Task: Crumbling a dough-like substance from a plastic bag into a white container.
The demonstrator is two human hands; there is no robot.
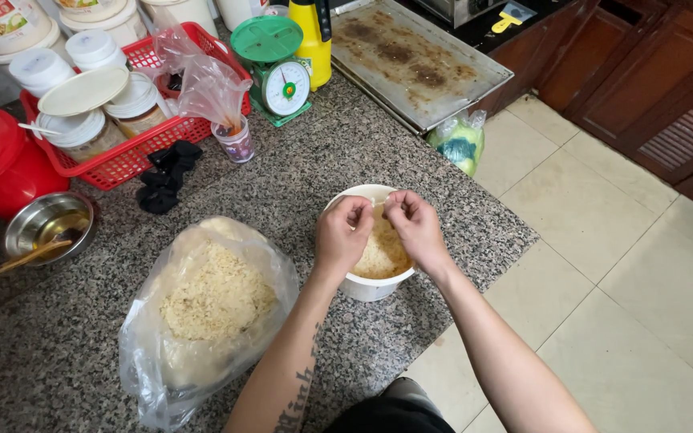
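Right at the centre of the frame, both hands meet over a white bowl (369, 285) of pale crumbly grain standing on the speckled counter (346, 152). The left hand (342, 234) and right hand (412, 226) each have fingers pinched together — on a small bit of something, too small to tell. Lower left, just beside the bowl, a clear plastic bag (202, 313) holds more grain — a green kitchen scale (276, 68) stands at upper centre.

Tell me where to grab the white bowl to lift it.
Grip the white bowl low on its outer wall, coming from the near side. Both hands, left hand and right hand, hover over the rim, and the bowl looks full of pale crumbs, so keep it level.
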